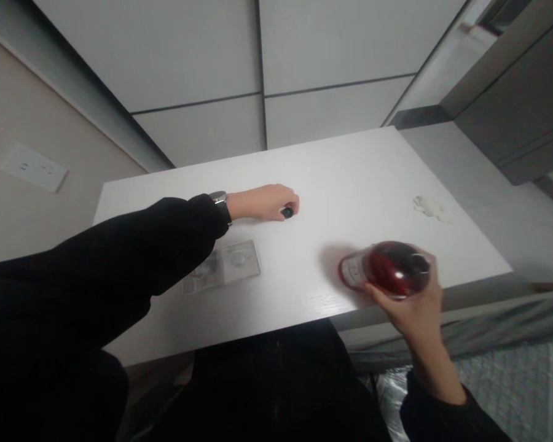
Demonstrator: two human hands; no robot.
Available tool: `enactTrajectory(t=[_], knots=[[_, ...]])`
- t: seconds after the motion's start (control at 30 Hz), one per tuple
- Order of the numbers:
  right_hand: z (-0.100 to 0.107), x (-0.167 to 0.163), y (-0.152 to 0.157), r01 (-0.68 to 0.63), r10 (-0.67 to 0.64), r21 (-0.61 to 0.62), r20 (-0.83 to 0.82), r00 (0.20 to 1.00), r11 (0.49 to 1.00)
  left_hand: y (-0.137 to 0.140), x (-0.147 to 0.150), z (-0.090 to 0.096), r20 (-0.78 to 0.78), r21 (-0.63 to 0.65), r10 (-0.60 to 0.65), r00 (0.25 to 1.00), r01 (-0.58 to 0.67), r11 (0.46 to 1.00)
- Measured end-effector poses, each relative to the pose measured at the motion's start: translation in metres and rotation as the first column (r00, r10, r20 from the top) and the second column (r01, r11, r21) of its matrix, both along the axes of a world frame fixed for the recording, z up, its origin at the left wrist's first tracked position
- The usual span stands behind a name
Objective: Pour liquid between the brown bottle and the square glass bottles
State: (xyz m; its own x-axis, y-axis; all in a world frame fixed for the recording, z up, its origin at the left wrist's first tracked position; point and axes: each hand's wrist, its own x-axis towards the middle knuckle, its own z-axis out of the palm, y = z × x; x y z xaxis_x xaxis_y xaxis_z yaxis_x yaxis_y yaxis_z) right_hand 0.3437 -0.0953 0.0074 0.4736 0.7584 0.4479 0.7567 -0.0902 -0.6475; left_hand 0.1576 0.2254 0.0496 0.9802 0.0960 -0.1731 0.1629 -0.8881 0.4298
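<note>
**Red bottle [389, 270] in one grasp, small dark piece [287, 212] in the other**

Handling the bottle well calls for a firm wrap around its rounded body and a level base, since smooth sides filled with red liquid would probably slip or tip if pinched carelessly. It is over the near right part of the white bench [341, 178], label side toward the left; motion blur hides whether its base touches the surface. Keeping the other arm low and quiet would help, as its black sleeve [166, 245] passes over the clear tray [242, 261] and could nudge it.

The right hand [419, 310] grasps the bottle from the right, thumb across the near side, the gap spread about as wide as the glass; the remaining fingers are mostly hidden behind it. The left hand [274, 201] is clenched much tighter, its fingers [295, 201] curled over the dark piece, whose round end shows beneath them near the middle of the bench. A crumpled white scrap [427, 207] lies well apart, toward the far right.
</note>
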Motion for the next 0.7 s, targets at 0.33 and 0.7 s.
enactTrajectory(t=[0.33,0.7], knots=[[-0.011,-0.053,0.012,-0.051,0.055,0.046,-0.091,0.994,0.998,-0.056,-0.079,0.084,0.194,0.059,0.287,0.938,-0.303,0.951],[-0.015,-0.084,0.03,-0.233,0.24,0.058,-0.173,0.955,0.971,-0.163,-0.238,-0.001,0.435,-0.349,0.837,0.333,-0.794,0.497]])
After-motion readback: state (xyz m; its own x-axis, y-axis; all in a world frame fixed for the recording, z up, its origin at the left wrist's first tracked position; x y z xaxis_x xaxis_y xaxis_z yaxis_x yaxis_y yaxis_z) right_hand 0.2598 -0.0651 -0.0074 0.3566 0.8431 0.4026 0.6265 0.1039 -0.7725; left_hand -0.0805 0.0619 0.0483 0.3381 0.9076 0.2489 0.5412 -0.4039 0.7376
